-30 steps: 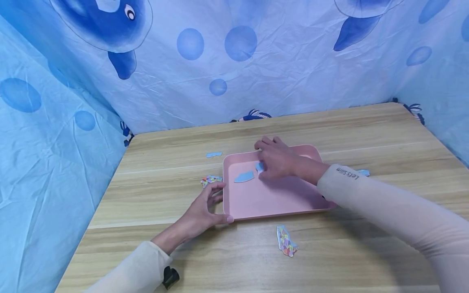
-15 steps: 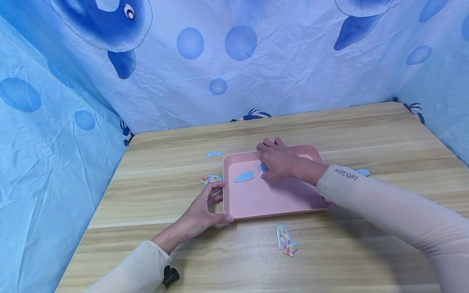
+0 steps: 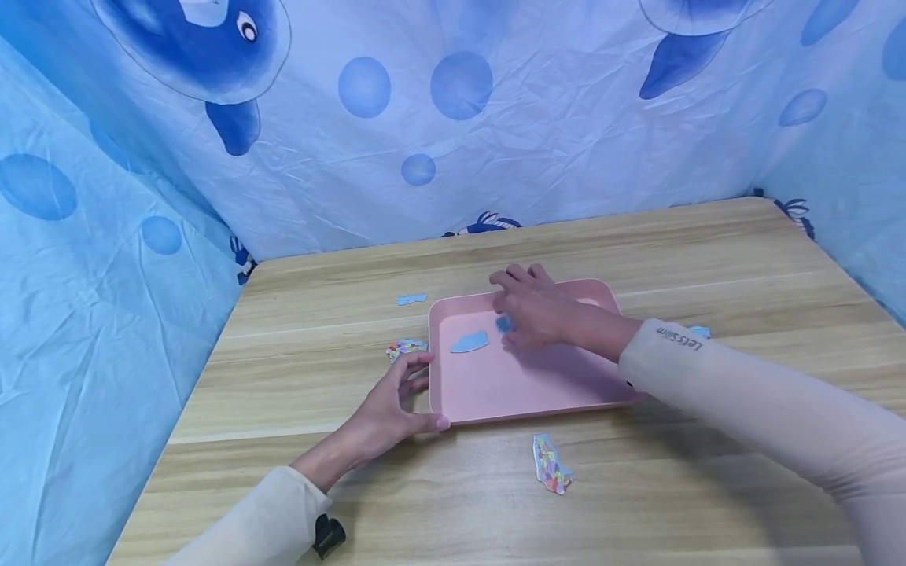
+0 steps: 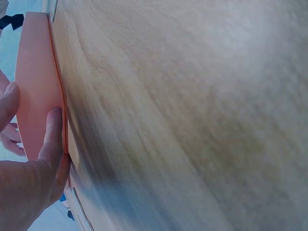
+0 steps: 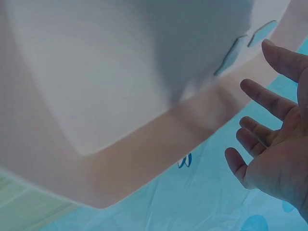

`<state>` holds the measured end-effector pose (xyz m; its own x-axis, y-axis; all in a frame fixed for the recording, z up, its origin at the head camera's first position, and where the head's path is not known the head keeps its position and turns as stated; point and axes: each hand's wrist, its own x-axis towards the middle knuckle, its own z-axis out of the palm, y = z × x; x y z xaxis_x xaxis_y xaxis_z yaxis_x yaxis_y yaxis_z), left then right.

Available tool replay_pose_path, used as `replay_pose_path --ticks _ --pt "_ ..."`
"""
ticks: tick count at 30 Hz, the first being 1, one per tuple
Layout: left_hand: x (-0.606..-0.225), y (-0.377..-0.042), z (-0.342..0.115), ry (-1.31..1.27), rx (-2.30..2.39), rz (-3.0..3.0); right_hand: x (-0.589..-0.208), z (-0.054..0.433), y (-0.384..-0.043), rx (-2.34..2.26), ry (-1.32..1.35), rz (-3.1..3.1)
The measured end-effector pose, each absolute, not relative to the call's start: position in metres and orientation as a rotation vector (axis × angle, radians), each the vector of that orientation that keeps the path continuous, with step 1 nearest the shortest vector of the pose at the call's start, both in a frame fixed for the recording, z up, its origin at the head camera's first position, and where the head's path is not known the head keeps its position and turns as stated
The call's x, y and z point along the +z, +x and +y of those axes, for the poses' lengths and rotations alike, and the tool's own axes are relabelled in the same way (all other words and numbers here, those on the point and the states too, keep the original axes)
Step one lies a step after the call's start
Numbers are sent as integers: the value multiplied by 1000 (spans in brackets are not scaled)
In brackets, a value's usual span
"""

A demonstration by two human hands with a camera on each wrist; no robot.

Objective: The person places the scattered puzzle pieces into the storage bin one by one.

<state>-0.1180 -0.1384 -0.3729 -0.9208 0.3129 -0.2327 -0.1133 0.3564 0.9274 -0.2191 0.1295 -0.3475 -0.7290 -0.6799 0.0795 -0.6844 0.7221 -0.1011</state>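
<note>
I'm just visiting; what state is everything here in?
Pink tray: right way up.
Left hand: fingers touching the tray's outer wall.
Right hand: over the tray, fingers spread.
Blue pieces in tray: lying apart.
Near patterned piece: on table, pattern up.
Patterned piece beside left hand: pattern up.
Far blue piece: on table.
Blue piece beyond sleeve: on table.

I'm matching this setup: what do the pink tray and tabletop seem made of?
Pink tray: likely plastic, smooth and matte, given its even color and rounded corners; coated metal is possible.
Tabletop: wood or printed laminate, slight sheen, from its streaky grain and soft glare.
</note>
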Motion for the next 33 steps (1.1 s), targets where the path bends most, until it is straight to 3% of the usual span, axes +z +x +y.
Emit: replay_pose_path --ticks 21,33 --pt "-373 -118 -139 179 1573 2251 -304 160 -206 363 997 -2818" --pt "-372 -117 -138 181 1572 2253 -305 195 -196 477 888 -2840"
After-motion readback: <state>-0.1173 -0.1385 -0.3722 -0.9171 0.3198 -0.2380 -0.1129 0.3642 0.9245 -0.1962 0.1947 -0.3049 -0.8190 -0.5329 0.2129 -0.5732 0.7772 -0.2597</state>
